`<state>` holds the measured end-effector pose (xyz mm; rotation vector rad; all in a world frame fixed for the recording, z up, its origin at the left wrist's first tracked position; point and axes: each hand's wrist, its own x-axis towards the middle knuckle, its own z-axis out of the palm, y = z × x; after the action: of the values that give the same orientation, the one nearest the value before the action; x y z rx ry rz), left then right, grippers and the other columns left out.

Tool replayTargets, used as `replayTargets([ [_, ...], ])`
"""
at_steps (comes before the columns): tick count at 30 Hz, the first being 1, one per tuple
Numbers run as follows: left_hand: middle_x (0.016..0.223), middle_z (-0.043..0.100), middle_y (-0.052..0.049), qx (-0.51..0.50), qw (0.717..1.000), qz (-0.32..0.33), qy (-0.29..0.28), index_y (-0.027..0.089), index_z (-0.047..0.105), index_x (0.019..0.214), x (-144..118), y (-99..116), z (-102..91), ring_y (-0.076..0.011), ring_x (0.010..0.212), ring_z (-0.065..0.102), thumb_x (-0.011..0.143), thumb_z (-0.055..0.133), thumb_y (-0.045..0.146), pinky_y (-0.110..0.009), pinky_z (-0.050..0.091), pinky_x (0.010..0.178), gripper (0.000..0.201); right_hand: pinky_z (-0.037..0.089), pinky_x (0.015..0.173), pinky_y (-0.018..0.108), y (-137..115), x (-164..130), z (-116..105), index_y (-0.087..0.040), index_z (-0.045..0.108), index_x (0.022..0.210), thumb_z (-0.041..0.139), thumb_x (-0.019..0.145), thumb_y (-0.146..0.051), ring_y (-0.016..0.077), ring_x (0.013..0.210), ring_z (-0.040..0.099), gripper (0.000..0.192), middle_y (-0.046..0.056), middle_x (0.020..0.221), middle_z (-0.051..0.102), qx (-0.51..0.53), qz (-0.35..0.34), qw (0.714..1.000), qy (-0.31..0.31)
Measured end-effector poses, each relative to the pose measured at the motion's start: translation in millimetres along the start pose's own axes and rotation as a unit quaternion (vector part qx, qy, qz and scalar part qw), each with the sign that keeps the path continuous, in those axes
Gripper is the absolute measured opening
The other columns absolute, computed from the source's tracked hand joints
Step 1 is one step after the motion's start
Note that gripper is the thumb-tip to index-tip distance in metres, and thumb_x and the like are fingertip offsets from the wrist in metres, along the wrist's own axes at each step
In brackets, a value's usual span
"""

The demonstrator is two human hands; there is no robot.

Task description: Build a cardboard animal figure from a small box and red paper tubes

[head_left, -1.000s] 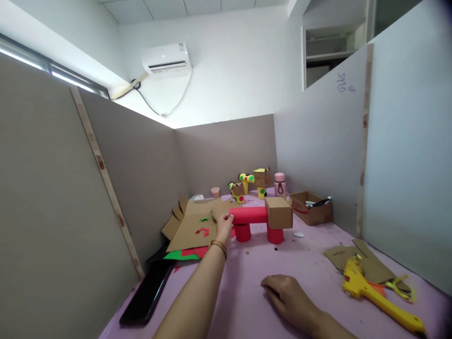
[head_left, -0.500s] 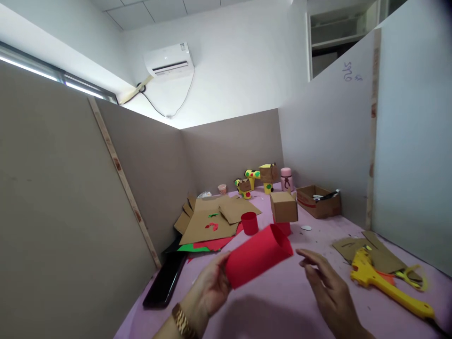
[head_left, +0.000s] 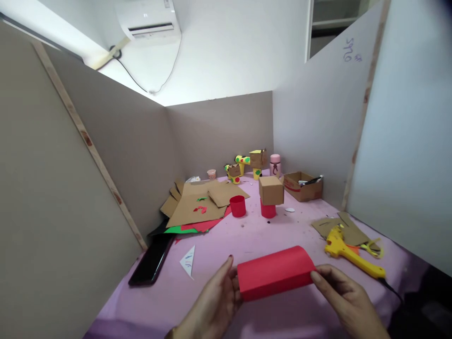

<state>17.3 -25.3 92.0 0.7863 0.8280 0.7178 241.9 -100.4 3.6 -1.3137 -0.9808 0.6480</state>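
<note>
A red paper tube (head_left: 277,274) lies sideways between my two hands, low in the head view and above the pink tabletop. My left hand (head_left: 221,296) supports its left end, thumb up and fingers beneath and behind it. At the right end, my right hand (head_left: 341,292) pinches the rim between thumb and fingers. Beyond the tube stand a short red paper cylinder (head_left: 238,207) and a brown cardboard box (head_left: 271,190) resting on another red cylinder (head_left: 268,209).
A yellow glue gun (head_left: 349,254) and yellow scissors (head_left: 374,248) lie right, by cardboard scraps. At left are a black phone (head_left: 152,261), a white paper triangle (head_left: 189,261) and stacked cardboard sheets (head_left: 192,207). Behind are yellow figures (head_left: 242,162), a pink bottle (head_left: 275,165) and an open box (head_left: 303,188).
My right hand has moved in and taken hold of the tube's right end. The tube is lower and closer to level. The camera view has tilted down and shifted right.
</note>
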Motion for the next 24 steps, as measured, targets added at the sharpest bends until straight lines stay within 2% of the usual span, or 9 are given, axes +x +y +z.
replayTargets([
  [3, 0.106, 0.069, -0.012, 0.072, 0.992, 0.07, -0.081, 0.015, 0.066, 0.101, -7.6, -7.2, -5.9, -0.0241, 0.103, 0.062, 0.079, 0.06, 0.041, -0.033, 0.045, 0.09, 0.034, 0.04, 0.05, 0.019, -2.3, -0.5, 8.0, -0.021, 0.065, 0.069, 0.066, 0.072, -0.055, 0.012, 0.054, 0.045, 0.035, -0.003, 0.057, 0.054, 0.082, 0.079, 0.994, 0.001],
  [5, 0.111, 0.068, -0.011, 0.098, 0.984, 0.115, -0.093, 0.016, 0.065, 0.103, -8.0, -16.4, -10.9, -0.0255, 0.106, 0.06, 0.072, 0.07, 0.038, -0.034, 0.043, 0.093, 0.039, 0.033, 0.045, 0.017, -2.8, -2.2, 12.2, -0.019, 0.065, 0.067, 0.068, 0.069, -0.057, 0.0089, 0.048, 0.035, 0.038, -0.005, 0.05, 0.047, 0.112, 0.115, 0.987, 0.01],
  [7, 0.109, 0.069, -0.012, 0.092, 0.982, 0.141, -0.088, 0.016, 0.066, 0.102, -5.2, -27.1, -15.8, -0.0268, 0.103, 0.062, 0.066, 0.075, 0.037, -0.036, 0.044, 0.091, 0.043, 0.029, 0.044, 0.017, -2.9, -5.0, 15.3, -0.019, 0.065, 0.065, 0.072, 0.065, -0.056, 0.0078, 0.047, 0.032, 0.038, -0.006, 0.049, 0.046, 0.143, 0.142, 0.98, 0.003],
  [10, 0.098, 0.072, -0.011, 0.072, 0.983, 0.153, -0.066, 0.017, 0.067, 0.099, -0.4, -40.7, -21.7, -0.0264, 0.096, 0.065, 0.067, 0.074, 0.037, -0.037, 0.046, 0.088, 0.038, 0.034, 0.048, 0.017, -3.2, -10.6, 18.7, -0.019, 0.066, 0.063, 0.076, 0.063, -0.052, 0.009, 0.05, 0.041, 0.034, -0.004, 0.052, 0.054, 0.187, 0.159, 0.969, -0.01],
  [13, 0.089, 0.074, -0.01, 0.067, 0.985, 0.153, -0.037, 0.016, 0.069, 0.097, 1.4, -47.7, -25.9, -0.0259, 0.092, 0.066, 0.07, 0.072, 0.036, -0.037, 0.046, 0.087, 0.035, 0.036, 0.051, 0.018, -3.5, -15.8, 19.7, -0.02, 0.069, 0.068, 0.077, 0.062, -0.05, 0.0114, 0.055, 0.048, 0.031, -0.002, 0.058, 0.061, 0.189, 0.168, 0.967, -0.02],
  [17, 0.087, 0.074, -0.01, 0.072, 0.988, 0.138, -0.002, 0.014, 0.07, 0.094, 1.6, -50.7, -30.1, -0.0259, 0.092, 0.065, 0.07, 0.07, 0.037, -0.036, 0.046, 0.087, 0.033, 0.033, 0.048, 0.019, -4.3, -19.0, 17.9, -0.02, 0.07, 0.072, 0.075, 0.064, -0.052, 0.0098, 0.051, 0.042, 0.033, -0.002, 0.059, 0.061, 0.142, 0.177, 0.972, -0.056],
  [20, 0.087, 0.074, -0.009, 0.074, 0.989, 0.131, 0.004, 0.013, 0.071, 0.093, 1.8, -52.5, -31.7, -0.0254, 0.091, 0.065, 0.071, 0.069, 0.037, -0.035, 0.046, 0.086, 0.032, 0.031, 0.047, 0.019, -6.2, -20.2, 17.8, -0.019, 0.069, 0.072, 0.074, 0.066, -0.051, 0.0087, 0.049, 0.039, 0.032, -0.003, 0.057, 0.059, 0.128, 0.173, 0.976, -0.045],
  [24, 0.087, 0.074, -0.009, 0.081, 0.987, 0.136, 0.021, 0.014, 0.07, 0.093, 0.7, -54.7, -30.5, -0.0249, 0.088, 0.065, 0.068, 0.071, 0.037, -0.033, 0.047, 0.082, 0.034, 0.038, 0.053, 0.02, -8.7, -22.6, 20.8, -0.019, 0.068, 0.076, 0.075, 0.066, -0.046, 0.0126, 0.057, 0.053, 0.03, -0.001, 0.064, 0.065, 0.153, 0.174, 0.969, -0.084],
])
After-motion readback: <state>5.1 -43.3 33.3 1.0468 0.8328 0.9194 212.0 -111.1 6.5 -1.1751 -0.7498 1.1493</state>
